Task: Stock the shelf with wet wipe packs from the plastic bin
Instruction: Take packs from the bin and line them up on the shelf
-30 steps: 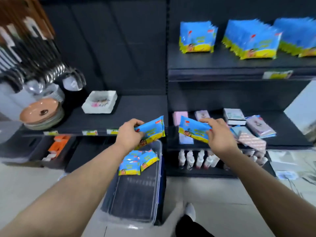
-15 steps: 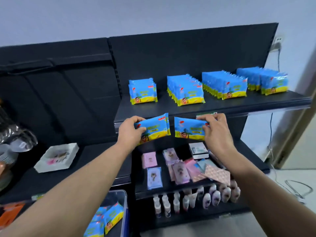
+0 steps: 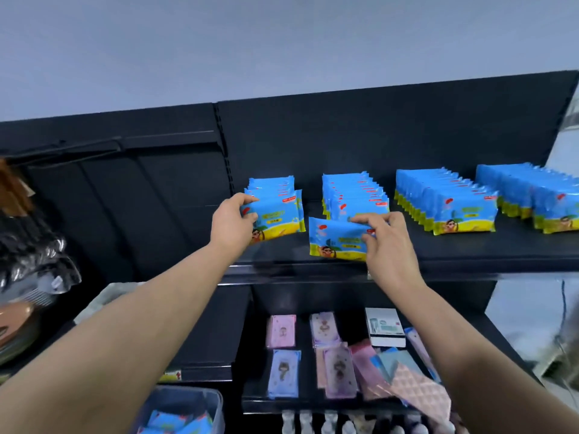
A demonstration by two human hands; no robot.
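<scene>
A: Nearest item?

B: Clear plastic bin (image 3: 200, 402), at the bottom edge, left of centre. Contents: loose blue wet wipe packs (image 3: 175, 422). They are too blurred to count.

A: Next level?

B: Lower black shelf (image 3: 305, 380). It holds pink and lilac flat card packs (image 3: 281, 332), one white rectangular box (image 3: 384, 327) and one pink quilted pouch (image 3: 419, 389). Small white bottles (image 3: 313, 422) stand in a line beneath it.

A: Hands?

B: Left hand (image 3: 232, 220): fingers and thumb are curled round the left end of the first blue-and-yellow wet wipe pack (image 3: 275, 219). The pack is upright, face forward, against the front of the leftmost row (image 3: 272, 184). Right hand (image 3: 387, 242): thumb and fingertips pinch the upper right corner of the second blue-and-yellow wet wipe pack (image 3: 336, 242). That pack is slightly tilted, just in front of the second row (image 3: 354, 192) and near the shelf's front edge. I cannot tell whether either pack's base touches the shelf.

A: Shelf stock?

B: Top black shelf (image 3: 470, 252). It carries four rows of matching packs, standing upright, filed front to back. The leftmost row is the shortest. The third row (image 3: 445, 202) and fourth row (image 3: 532, 195) are fuller, and the fourth runs off the right edge.

A: Farthest?

B: Black back panel (image 3: 376, 133), with a plain grey wall (image 3: 282, 42) above it.
</scene>
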